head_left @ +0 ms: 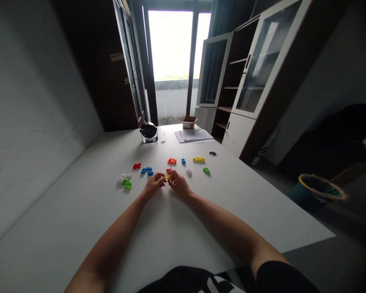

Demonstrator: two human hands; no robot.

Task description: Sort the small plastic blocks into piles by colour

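My left hand [154,184] and my right hand [179,183] meet at the middle of the white table [79,211], their fingertips pinching a small yellow plastic piece [168,177]. A red piece [169,171] lies touching or just behind it; I cannot tell if they are joined. To the left lie a red piece [137,166], blue pieces [146,171], white pieces [122,178] and a green piece [127,184]. Farther ahead are an orange piece [171,161], a blue piece [183,161], a yellow piece [198,159], a white piece [188,172] and a green piece [206,170].
A round desk fan [148,132] and a cable [163,138] stand at the far end, near a cardboard box [188,122] on papers [193,135]. A round grommet [212,154] is set in the table. A cabinet [247,69] and a waste bin [317,191] stand on the right.
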